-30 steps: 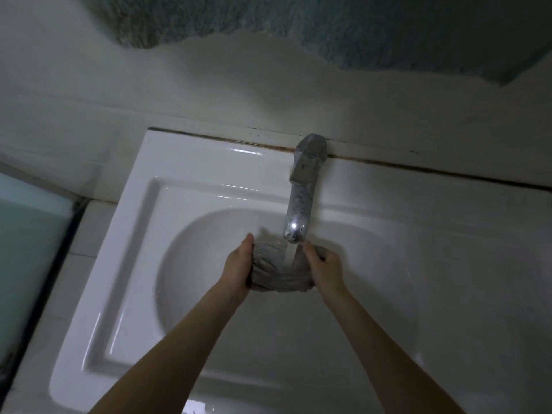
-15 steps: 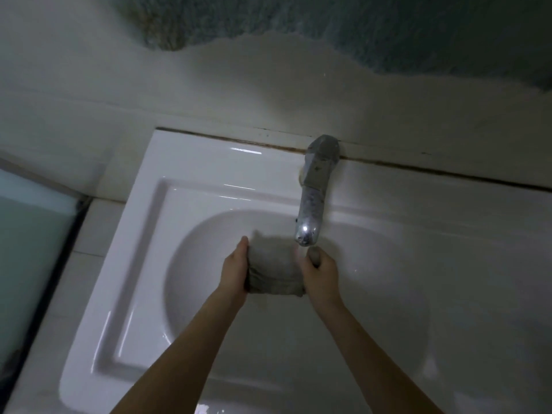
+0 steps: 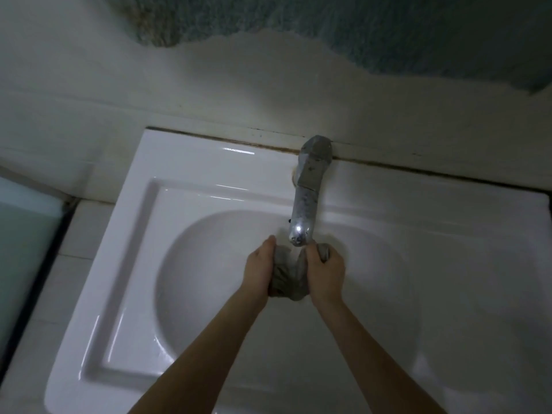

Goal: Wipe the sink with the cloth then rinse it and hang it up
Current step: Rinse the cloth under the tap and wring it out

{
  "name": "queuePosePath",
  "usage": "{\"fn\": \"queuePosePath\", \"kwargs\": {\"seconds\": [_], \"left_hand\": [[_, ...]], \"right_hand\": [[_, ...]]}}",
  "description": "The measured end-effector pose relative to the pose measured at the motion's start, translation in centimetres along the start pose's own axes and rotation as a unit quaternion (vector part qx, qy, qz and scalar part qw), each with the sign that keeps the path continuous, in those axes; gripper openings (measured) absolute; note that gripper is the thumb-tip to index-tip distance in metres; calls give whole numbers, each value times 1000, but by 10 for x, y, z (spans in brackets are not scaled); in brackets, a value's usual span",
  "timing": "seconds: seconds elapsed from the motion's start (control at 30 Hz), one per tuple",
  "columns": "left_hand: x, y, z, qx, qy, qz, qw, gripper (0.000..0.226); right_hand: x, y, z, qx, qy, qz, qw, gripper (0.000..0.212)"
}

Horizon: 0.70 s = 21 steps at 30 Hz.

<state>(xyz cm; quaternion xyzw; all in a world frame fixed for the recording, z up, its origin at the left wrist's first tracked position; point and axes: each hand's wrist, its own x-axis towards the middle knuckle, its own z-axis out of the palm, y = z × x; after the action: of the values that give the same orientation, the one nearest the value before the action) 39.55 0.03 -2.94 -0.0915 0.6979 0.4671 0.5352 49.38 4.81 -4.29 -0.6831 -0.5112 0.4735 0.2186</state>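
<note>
A white ceramic sink (image 3: 128, 264) with a round basin fills the view. A grey cloth (image 3: 288, 277) is bunched up over the basin, just under the spout of the metal tap (image 3: 304, 213). My left hand (image 3: 258, 271) grips the cloth's left side. My right hand (image 3: 324, 273) grips its right side, with a fold of cloth sticking out above the fingers. The two hands sit close together, squeezing the cloth between them. No water stream shows at the spout.
A pale wall (image 3: 209, 94) with peeling blue-green paint (image 3: 388, 28) rises behind the sink. A greenish glass panel (image 3: 21, 249) with a dark frame stands at the left, beside a tiled ledge (image 3: 74, 234).
The cloth was spread wide under running water; my hands have come together and bunched it into a tight wad. The water stream is no longer visible.
</note>
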Motion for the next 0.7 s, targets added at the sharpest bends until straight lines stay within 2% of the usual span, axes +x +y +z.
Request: {"fn": "queuePosePath", "kwargs": {"seconds": [0.07, 0.17, 0.23, 0.3, 0.37, 0.47, 0.57, 0.7], "left_hand": [[5, 3, -2, -20, 22, -10, 999, 42], [0, -5, 5, 9, 4, 37, 999, 38], [-12, -6, 7, 14, -9, 29, 999, 42], [-18, -4, 2, 51, -24, 37, 998, 45], [-17, -2, -10, 86, -31, 85, 992, 46], [-9, 4, -30, 65, -3, 103, 993, 48], [-5, 6, -32, 75, 19, 111, 991, 49], [-12, 2, -7, 116, 6, 142, 983, 36]], "right_hand": [[-24, -1, 4, 11, -22, -27, 999, 42], [-40, -8, 22, -43, -28, -80, 995, 29], [-25, -10, 26, -41, -17, -42, 998, 23], [-7, -8, 22, -15, -32, 9, 999, 33], [0, -9, 12, 0, -45, 44, 998, 42], [-5, -8, 7, -21, -83, 54, 995, 42], [-12, -8, 15, -18, -122, 61, 990, 34], [-11, -10, 4, 11, -84, 64, 994, 45]]}}
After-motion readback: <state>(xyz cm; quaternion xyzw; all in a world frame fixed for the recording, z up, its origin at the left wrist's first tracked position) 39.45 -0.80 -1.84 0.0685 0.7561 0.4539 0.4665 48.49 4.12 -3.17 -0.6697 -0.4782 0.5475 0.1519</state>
